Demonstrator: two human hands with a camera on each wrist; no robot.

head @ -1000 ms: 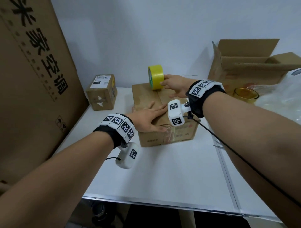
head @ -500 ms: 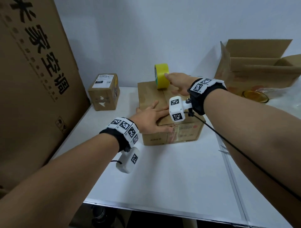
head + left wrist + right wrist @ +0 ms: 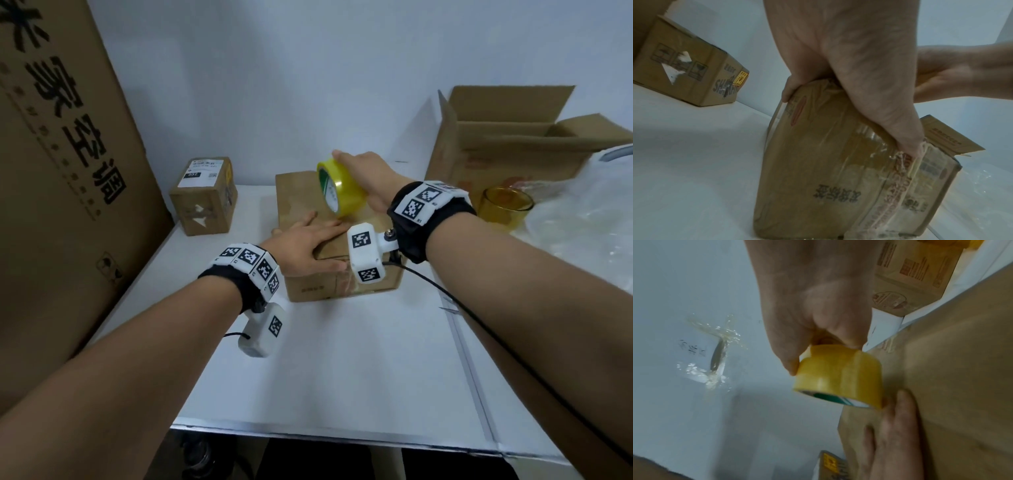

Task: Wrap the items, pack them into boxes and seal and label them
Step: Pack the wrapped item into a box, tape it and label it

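Box (image 3: 301,205) being sealed lies flat on the white bench (image 3: 342,359), near its far middle, with its top flaps closed. Largest item present is a tall printed carton (image 3: 51,171) standing at the bench's left edge, well apart from the box. An open carton (image 3: 496,150) with raised flaps stands at the far right against the wall. Crumpled clear plastic wrap (image 3: 589,222) lies at the right edge, with an amber glass cup (image 3: 503,209) just beside it, between the wrap and the right wrist. A small labelled parcel (image 3: 203,198) sits at the far left, near the box but not touching it.

Left hand (image 3: 305,246) presses flat on the box top, fingers (image 3: 898,418) straight and spread, thumb over the near edge. Right hand (image 3: 366,178) grips the yellow tape roll (image 3: 342,186), its fingers (image 3: 785,356) curled round the roll from above. The roll is tilted on edge against the box top just beyond the left fingertips. The right wrist camera covers part of the box's near right corner.
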